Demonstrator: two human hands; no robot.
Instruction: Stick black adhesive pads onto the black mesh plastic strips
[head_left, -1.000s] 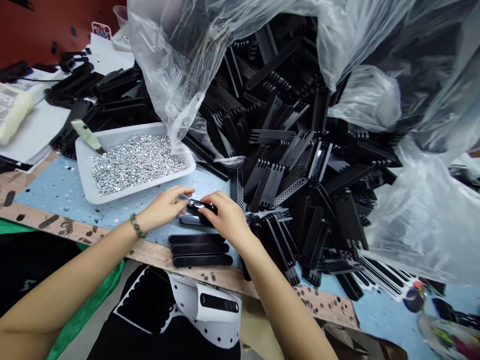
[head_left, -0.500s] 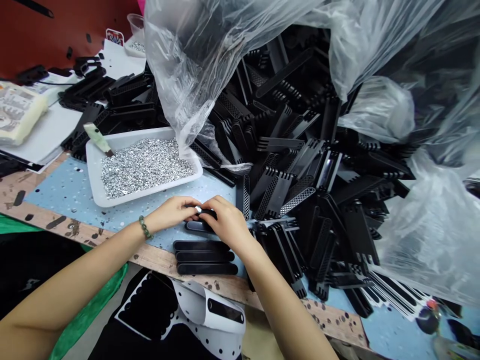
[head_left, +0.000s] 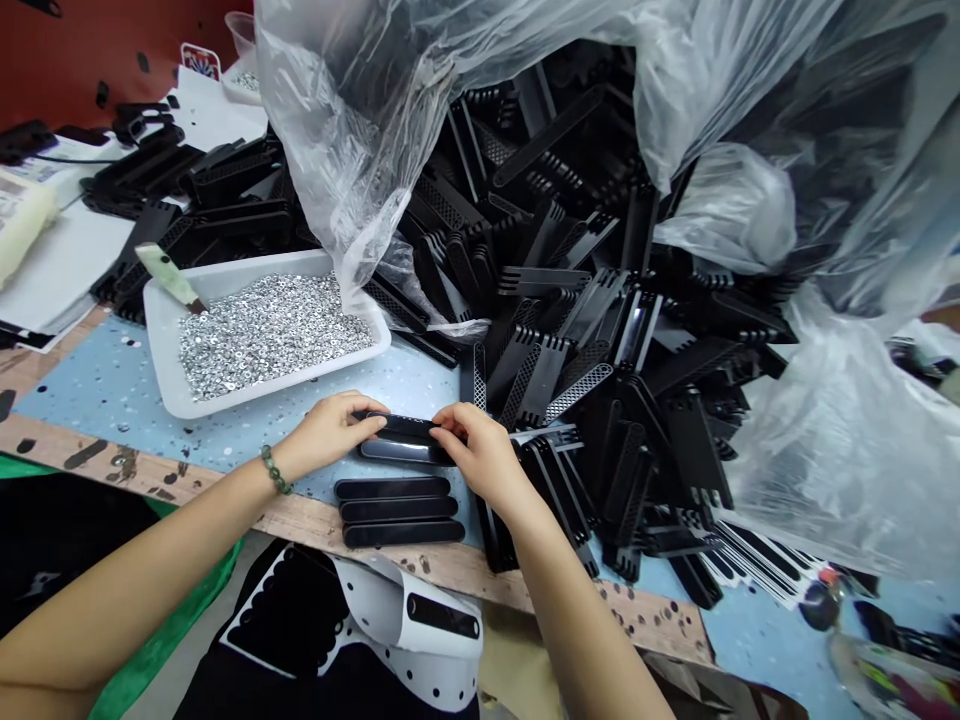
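Observation:
A long black plastic strip [head_left: 407,427] with rounded ends lies between my two hands over the blue work surface. My left hand [head_left: 334,432] pinches its left end between thumb and fingers; a bead bracelet circles that wrist. At the right end, my right hand [head_left: 480,450] grips the same strip with thumb and fingertips. Just in front, close against it, is a glossy black strip [head_left: 405,453]. Nearer the table edge, three black strips [head_left: 397,511] lie in a neat stack of rows, side by side.
A white tray [head_left: 155,345] of small silver metal pieces stands at left, with a green-handled tool [head_left: 166,275] leaning in it. A large heap of black plastic parts [head_left: 540,370] spills from a clear plastic bag [head_left: 352,130]. A white sheet with black stickers [head_left: 431,660] hangs near my lap.
My hands have moved apart from close together to opposite ends of the black strip. A small whitish bit seen at my fingertips is no longer visible. The view has shifted slightly right.

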